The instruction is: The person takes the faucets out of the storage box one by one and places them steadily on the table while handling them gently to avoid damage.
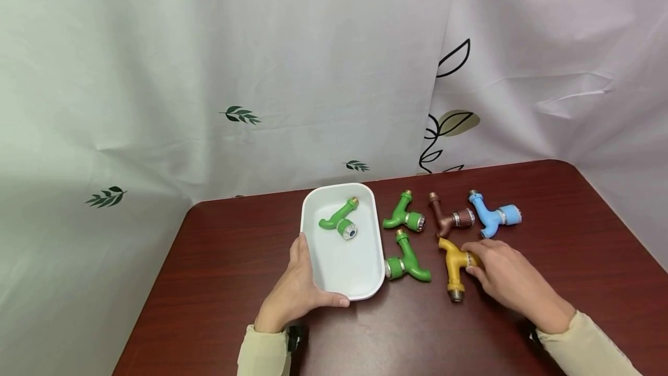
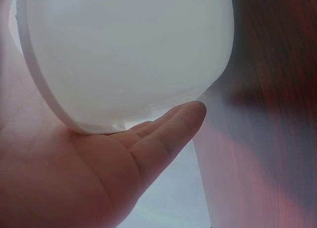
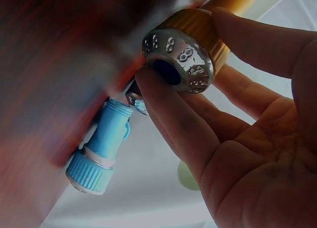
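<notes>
A white tray (image 1: 344,271) stands on the table with a green tap (image 1: 338,219) lying in it. My left hand (image 1: 297,295) rests against its near left corner, fingers straight along the outer wall and thumb stretched along the near edge. On the right, my right hand (image 1: 503,274) pinches a yellow tap (image 1: 454,263) by its ridged knob. The right wrist view shows the thumb at one side of that knob (image 3: 190,27) and the fingers at the other. The yellow tap's spout points toward the back, its threaded end toward me.
Right of the tray lie two more green taps, one farther back (image 1: 400,213) and one nearer (image 1: 412,260) with its knob by the tray wall. Behind the yellow tap are a brown tap (image 1: 443,222) and a blue tap (image 1: 490,219). A pale curtain (image 1: 313,103) hangs behind the table (image 1: 219,283).
</notes>
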### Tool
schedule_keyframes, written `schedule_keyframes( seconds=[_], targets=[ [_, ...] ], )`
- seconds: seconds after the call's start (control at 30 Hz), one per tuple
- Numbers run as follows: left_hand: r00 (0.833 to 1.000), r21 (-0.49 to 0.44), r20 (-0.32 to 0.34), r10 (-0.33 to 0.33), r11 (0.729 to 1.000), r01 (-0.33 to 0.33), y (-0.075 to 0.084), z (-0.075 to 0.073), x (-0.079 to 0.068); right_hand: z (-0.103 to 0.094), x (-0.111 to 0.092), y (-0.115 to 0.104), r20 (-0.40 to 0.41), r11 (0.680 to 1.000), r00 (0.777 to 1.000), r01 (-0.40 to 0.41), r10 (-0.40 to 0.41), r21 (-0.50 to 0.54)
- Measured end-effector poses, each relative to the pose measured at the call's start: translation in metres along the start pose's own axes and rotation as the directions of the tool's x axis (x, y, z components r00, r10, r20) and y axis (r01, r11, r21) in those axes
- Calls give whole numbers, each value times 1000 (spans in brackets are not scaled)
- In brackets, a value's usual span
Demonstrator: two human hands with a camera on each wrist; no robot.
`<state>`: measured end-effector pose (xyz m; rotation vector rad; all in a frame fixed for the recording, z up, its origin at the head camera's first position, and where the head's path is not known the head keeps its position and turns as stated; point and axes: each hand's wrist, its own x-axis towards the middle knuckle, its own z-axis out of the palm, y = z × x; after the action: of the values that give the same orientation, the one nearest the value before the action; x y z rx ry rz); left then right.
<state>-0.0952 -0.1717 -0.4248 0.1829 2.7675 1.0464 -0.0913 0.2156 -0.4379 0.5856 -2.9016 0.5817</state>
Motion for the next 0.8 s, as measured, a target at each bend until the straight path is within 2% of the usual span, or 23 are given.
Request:
schedule_keyframes(
  seconds=[0.8],
  targets=[
    [1000, 4, -5, 15, 1000, -15, 0, 1, 0, 1, 0, 5, -2, 999, 1000, -23, 23, -30]
  ],
)
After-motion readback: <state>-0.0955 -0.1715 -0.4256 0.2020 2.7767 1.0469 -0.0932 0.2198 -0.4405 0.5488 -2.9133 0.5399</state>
